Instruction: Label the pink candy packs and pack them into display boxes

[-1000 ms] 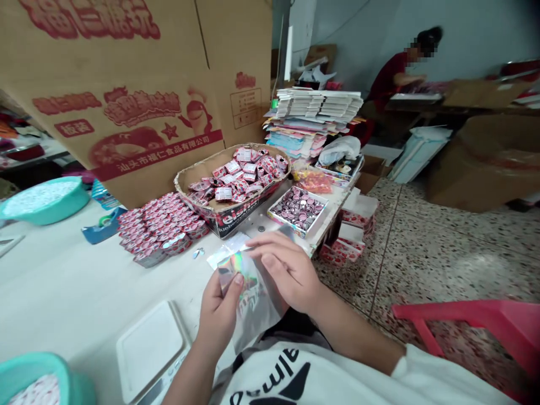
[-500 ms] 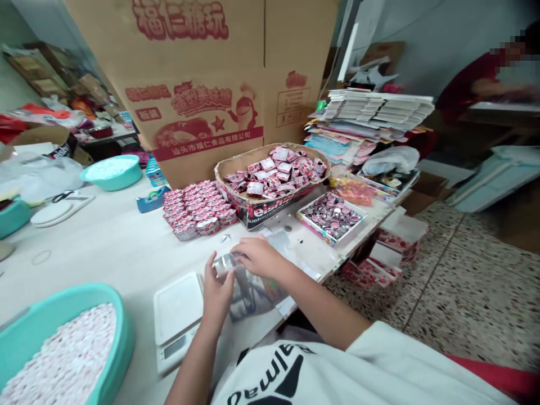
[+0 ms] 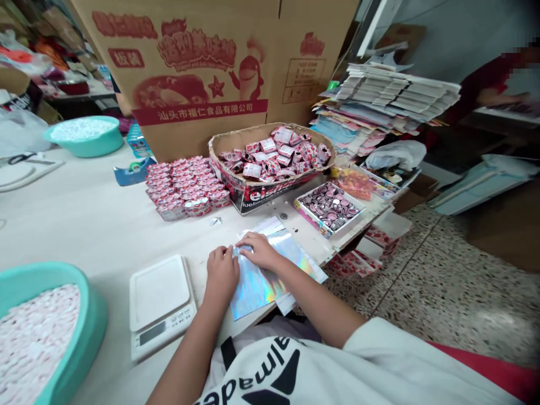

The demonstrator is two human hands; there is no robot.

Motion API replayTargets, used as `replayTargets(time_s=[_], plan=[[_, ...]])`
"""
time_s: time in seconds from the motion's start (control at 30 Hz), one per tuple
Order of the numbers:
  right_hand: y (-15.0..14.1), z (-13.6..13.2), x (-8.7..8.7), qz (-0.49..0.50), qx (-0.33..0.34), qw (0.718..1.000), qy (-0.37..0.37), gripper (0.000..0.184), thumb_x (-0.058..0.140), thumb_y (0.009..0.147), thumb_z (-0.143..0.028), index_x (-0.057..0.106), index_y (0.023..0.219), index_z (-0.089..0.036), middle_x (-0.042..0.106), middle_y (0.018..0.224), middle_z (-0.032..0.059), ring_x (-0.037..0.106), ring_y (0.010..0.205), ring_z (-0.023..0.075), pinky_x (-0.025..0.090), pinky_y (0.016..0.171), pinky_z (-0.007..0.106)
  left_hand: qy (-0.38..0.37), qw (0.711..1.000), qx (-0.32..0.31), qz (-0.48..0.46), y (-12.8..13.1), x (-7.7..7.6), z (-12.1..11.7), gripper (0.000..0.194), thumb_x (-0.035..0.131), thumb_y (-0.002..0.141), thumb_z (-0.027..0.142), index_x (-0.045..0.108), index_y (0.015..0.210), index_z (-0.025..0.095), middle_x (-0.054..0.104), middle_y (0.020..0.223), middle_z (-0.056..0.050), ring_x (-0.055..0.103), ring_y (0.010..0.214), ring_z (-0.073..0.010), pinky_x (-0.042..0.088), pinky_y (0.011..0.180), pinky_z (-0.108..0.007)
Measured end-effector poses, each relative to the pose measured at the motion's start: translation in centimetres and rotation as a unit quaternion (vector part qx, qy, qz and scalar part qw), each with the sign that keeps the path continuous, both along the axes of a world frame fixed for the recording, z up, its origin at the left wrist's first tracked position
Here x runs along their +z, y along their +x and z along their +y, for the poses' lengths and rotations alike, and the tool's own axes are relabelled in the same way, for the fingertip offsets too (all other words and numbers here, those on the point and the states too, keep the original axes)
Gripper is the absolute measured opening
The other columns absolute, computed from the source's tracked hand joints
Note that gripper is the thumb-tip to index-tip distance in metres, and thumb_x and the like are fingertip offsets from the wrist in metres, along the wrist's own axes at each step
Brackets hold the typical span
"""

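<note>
A stack of shiny holographic bags lies at the near edge of the white table. My left hand rests curled on the stack's left edge, fingers closed on the top bag. My right hand pinches the same bag at its upper corner, right beside the left hand. A white kitchen scale stands just left of my left hand.
A teal basin of small white pieces sits near left, another basin far left. Behind stand rows of red packets, a cardboard tray of packets, a box of round badges, a big carton, stacked paper. A person in red works at the right.
My hands have lowered the bag from in front of me onto the stack on the table. The view has swung left and down, showing more of the table.
</note>
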State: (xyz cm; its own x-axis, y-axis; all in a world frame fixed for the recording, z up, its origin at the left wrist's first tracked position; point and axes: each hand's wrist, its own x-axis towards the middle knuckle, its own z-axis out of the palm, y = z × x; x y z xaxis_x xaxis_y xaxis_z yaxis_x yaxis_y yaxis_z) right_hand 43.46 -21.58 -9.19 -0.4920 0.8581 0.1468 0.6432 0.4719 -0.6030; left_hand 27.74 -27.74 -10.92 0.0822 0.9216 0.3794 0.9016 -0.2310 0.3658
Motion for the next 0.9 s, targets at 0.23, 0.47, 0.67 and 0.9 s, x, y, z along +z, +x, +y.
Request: replayTargets(time_s=[0.23, 0.47, 0.67, 0.9], plan=[[0.3, -0.3, -1.4, 0.081, -0.027, 0.995, 0.055, 0.017, 0.072, 0.084, -0.022, 0.071, 0.101, -0.02, 0.062, 0.103, 0.0055, 0.056, 0.101, 0.0198, 0.042, 0.092, 0.034, -0.008, 1.0, 0.011, 0.005, -0.1, -0.2, 0.0, 0.032, 0.047, 0.092, 0.026, 0.064, 0.115, 0.013, 0.058, 0.103, -0.016, 0.052, 0.097, -0.0305, 0.046, 0.089, -0.048], [0.3, -0.9, -1.4, 0.011, -0.029, 0.996, 0.08, 0.013, 0.063, 0.091, -0.026, 0.072, 0.099, -0.021, 0.061, 0.1, 0.0056, 0.052, 0.1, 0.0219, 0.036, 0.091, 0.039, 0.003, 1.0, 0.0, -0.001, -0.1, -0.2, -0.3, 0.033, 0.043, 0.094, 0.027, 0.064, 0.115, 0.013, 0.058, 0.104, -0.016, 0.052, 0.099, -0.03, 0.046, 0.091, -0.048], [0.3, -1.0, -1.2, 0.001, -0.029, 0.994, 0.103, 0.012, 0.062, 0.091, -0.025, 0.071, 0.098, -0.02, 0.061, 0.099, 0.0055, 0.053, 0.098, 0.0213, 0.035, 0.089, 0.037, 0.008, 1.0, -0.013, -0.009, -0.1, -0.3, -0.3, 0.03, 0.044, 0.094, 0.027, 0.065, 0.109, 0.012, 0.059, 0.102, -0.016, 0.052, 0.099, -0.0302, 0.046, 0.091, -0.047], [0.0, -1.1, -1.1, -0.002, -0.037, 0.992, 0.121, 0.011, 0.065, 0.089, -0.026, 0.071, 0.096, -0.02, 0.062, 0.097, 0.0048, 0.053, 0.097, 0.0208, 0.035, 0.088, 0.036, 0.002, 0.999, -0.025, -0.022, -0.4, -0.2, -0.4, 0.016, 0.048, 0.091, 0.021, 0.061, 0.097, 0.016, 0.06, 0.099, -0.013, 0.054, 0.098, -0.0287, 0.046, 0.09, -0.044]])
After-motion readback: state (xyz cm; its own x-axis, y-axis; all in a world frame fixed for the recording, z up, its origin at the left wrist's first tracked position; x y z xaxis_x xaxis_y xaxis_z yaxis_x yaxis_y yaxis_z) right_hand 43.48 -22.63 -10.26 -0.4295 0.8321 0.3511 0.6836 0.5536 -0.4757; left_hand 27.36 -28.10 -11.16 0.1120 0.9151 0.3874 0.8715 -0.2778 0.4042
